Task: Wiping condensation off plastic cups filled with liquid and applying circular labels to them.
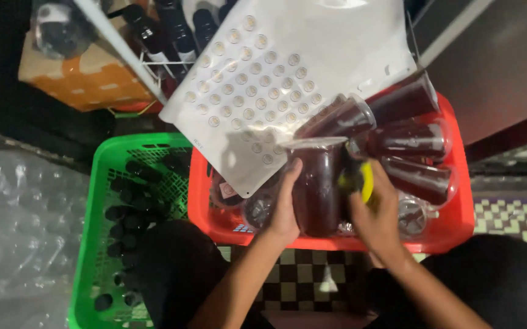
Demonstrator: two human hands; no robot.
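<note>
My left hand [285, 204] grips the side of a clear plastic bottle [318, 189] filled with dark red liquid, held upright over a red crate [452, 234]. My right hand [376, 210] touches the same bottle from the right, its fingers around a yellow round piece [366, 181]. Several more filled dark red bottles [406, 143] lie on their sides in the crate behind. A white sheet of round stickers [257, 79] leans over the crate's left part.
A green basket [90, 244] with several black caps stands left of the crate. Bubble wrap [14, 231] lies at the far left. A cardboard box [87, 76] and dark bottles in a wire rack [166, 36] are behind. The floor is checkered [303, 274].
</note>
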